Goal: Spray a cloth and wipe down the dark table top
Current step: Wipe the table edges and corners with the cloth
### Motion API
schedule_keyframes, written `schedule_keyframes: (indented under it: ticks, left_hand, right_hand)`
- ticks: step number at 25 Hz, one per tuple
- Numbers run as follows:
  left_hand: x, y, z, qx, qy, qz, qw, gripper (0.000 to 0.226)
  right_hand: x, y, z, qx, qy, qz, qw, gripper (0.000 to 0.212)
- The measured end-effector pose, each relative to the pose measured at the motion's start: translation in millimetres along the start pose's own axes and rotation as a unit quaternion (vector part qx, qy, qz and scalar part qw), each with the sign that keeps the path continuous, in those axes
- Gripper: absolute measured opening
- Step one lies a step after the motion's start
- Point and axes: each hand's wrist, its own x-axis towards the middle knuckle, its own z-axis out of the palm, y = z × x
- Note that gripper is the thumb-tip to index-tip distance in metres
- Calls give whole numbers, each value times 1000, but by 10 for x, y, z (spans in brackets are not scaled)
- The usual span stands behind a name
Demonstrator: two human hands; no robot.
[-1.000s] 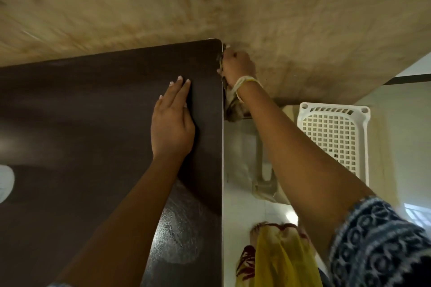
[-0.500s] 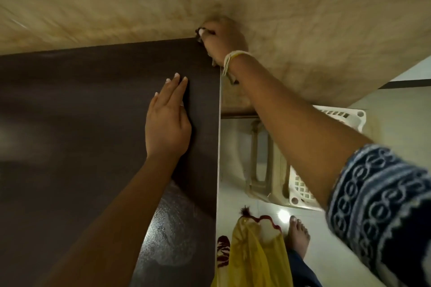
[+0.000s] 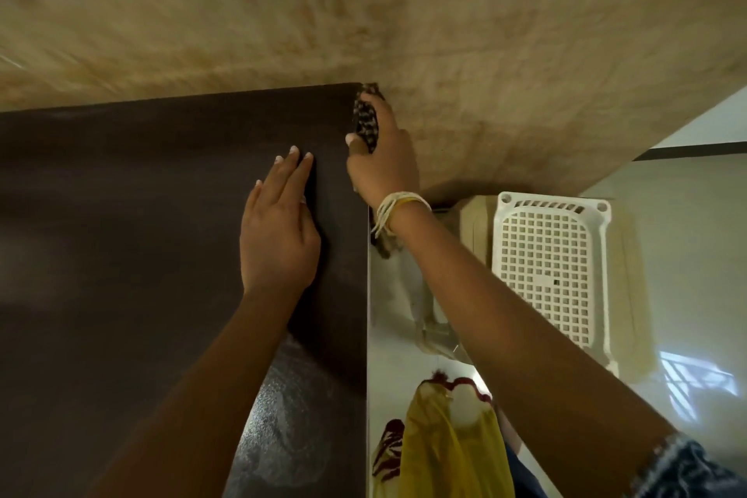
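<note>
The dark brown table top (image 3: pixel 121 255) fills the left half of the view and meets a beige wall at the back. My left hand (image 3: pixel 279 230) lies flat on it near the right edge, fingers together, palm down. My right hand (image 3: pixel 382 158) grips a bunched dark patterned cloth (image 3: pixel 366 121) and presses it against the table's right edge at the far corner. A tail of the cloth hangs below my wrist, beside the edge. No spray bottle is in view.
A beige wall (image 3: pixel 364 12) stands directly behind the table. Right of the table, a white perforated plastic basket (image 3: pixel 545 275) sits on the pale glossy floor (image 3: pixel 687 255). Yellow and red clothing (image 3: pixel 444 437) hangs below my right arm.
My right hand with the cloth has come back from the top of the far corner down onto the right edge of the table. My left hand stays flat in place.
</note>
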Motion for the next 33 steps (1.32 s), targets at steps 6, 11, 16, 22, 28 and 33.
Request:
schedule_keyframes:
  ticks: [6, 11, 16, 22, 28, 33]
  left_hand:
    - [5, -4, 11, 3, -1, 3, 1000, 55]
    - [1, -1, -9, 3, 2, 4, 1000, 54]
    - [8, -3, -4, 18, -4, 6, 1000, 54]
    - [0, 0, -5, 22, -12, 8, 1000, 56]
    - [-11, -18, 5, 29, -3, 21, 999, 56]
    - [4, -4, -2, 32, -2, 28, 999, 59]
  right_hand:
    - [922, -314, -87, -141, -94, -19, 985, 25]
    - [777, -105, -40, 28, -72, 48, 996, 35]
    - [-393, 117, 97, 57, -26, 73, 995, 40]
    - [-793, 63, 99, 11, -10, 110, 994, 41]
    - [772, -264, 82, -21, -27, 111, 993, 36]
    - [304, -80, 132, -19, 22, 53, 998, 42]
